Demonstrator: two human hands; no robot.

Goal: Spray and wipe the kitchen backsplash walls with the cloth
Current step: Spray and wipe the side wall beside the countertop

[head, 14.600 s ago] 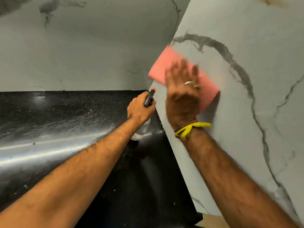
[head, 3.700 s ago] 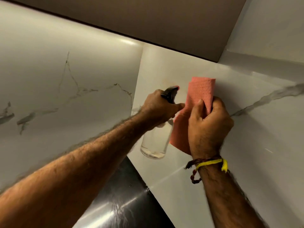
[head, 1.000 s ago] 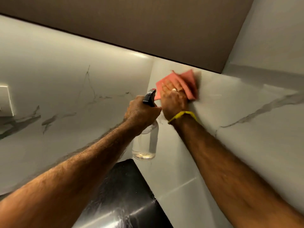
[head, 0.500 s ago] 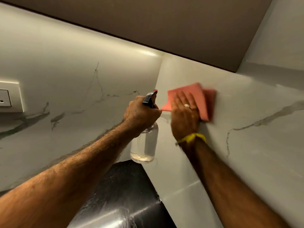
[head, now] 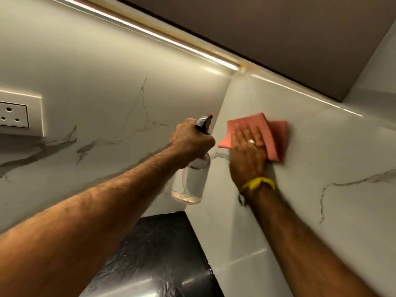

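Observation:
My right hand lies flat on a pink cloth and presses it against the right backsplash wall, white marble with grey veins. The cloth is folded and blurred at its right edge. My left hand grips the neck of a clear spray bottle with a dark trigger head and a red tip, held in the air close to the corner where the two walls meet. The left backsplash wall runs off to the left.
A white wall socket sits on the left wall. A lit strip light runs under the brown cabinet underside above. Below lies the glossy black countertop, speckled and reflecting light.
My right hand has slid the cloth down and to the right along the right wall from near the cabinet edge. The left hand with the bottle has stayed near the corner.

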